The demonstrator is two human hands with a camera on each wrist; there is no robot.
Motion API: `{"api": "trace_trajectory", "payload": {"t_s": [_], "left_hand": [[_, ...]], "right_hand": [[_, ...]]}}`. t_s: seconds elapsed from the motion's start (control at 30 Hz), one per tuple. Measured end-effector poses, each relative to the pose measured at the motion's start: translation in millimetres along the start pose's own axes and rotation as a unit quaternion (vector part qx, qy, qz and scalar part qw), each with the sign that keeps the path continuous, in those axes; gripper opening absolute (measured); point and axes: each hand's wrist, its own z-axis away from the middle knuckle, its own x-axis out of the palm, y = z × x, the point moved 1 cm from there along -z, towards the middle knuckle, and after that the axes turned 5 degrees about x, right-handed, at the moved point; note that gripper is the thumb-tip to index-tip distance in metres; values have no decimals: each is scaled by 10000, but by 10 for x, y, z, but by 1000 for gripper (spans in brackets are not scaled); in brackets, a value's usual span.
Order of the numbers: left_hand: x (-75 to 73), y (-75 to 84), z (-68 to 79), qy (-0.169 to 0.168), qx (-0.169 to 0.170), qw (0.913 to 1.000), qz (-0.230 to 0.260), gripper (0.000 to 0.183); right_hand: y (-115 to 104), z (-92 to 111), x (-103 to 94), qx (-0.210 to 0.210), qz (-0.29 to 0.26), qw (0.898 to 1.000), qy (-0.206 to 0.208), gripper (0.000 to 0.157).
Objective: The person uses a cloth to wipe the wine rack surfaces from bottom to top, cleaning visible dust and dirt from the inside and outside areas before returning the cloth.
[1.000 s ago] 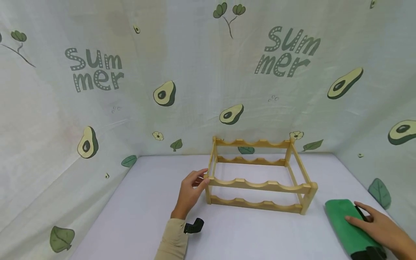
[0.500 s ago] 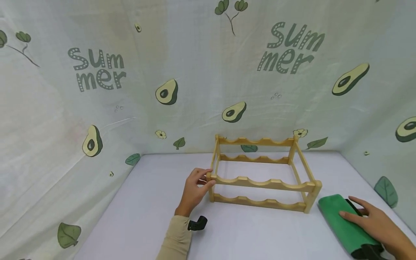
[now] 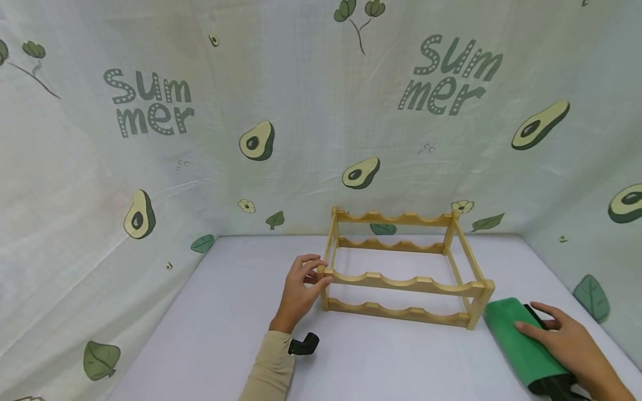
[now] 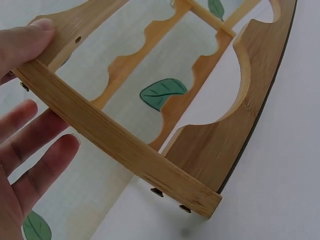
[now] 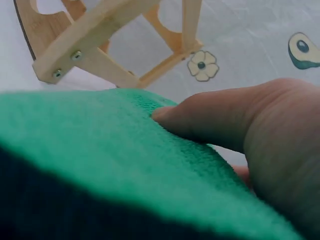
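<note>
A light wooden wine rack point(image 3: 371, 280) with two tiers of scalloped rails stands on the table. At its front left corner my left hand point(image 3: 297, 289) holds the upper end of the post. In the left wrist view, the thumb point(image 4: 42, 35) lies on the front rail and the other fingers are at the outer side of the post point(image 4: 120, 139). My right hand point(image 3: 572, 342) grips a green fuzzy cloth point(image 3: 524, 345) with a dark underside, beside the rack's front right leg. The right wrist view has the thumb point(image 5: 200, 115) pressing on its top; most other fingers are hidden.
The white table point(image 3: 220, 323) extends in front and to the left of the rack. Behind and at both sides hangs a pale curtain point(image 3: 301, 83) printed with avocados and leaves. A black wrist strap with a small device point(image 3: 304, 344) sits on the left wrist.
My right hand has moved the green cloth leftward, closer to the rack's front right leg. The left hand stays at the rack's corner, and the head view has shifted slightly.
</note>
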Motion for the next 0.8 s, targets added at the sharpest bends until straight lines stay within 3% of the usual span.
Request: {"api": "trace_trajectory", "payload": {"t_s": [0.27,0.57,0.67,0.8], "left_hand": [[3,-76,-37,-254,325,9988,247,29],[55,-47,37,-309,88,9993,166,29],[80,-35,23,-301,139,9993,183,31],[142,-18,-11,-288,215,9991,218,32]], "right_hand": [[-94,35,62,569,-710,9942,573,106],[-52,4,104,1080,-1839,9747,670,104],[-52,-28,107,1194,-2459,9598,642,104],[-36,-73,94,1388,-3410,9271,699,99]]}}
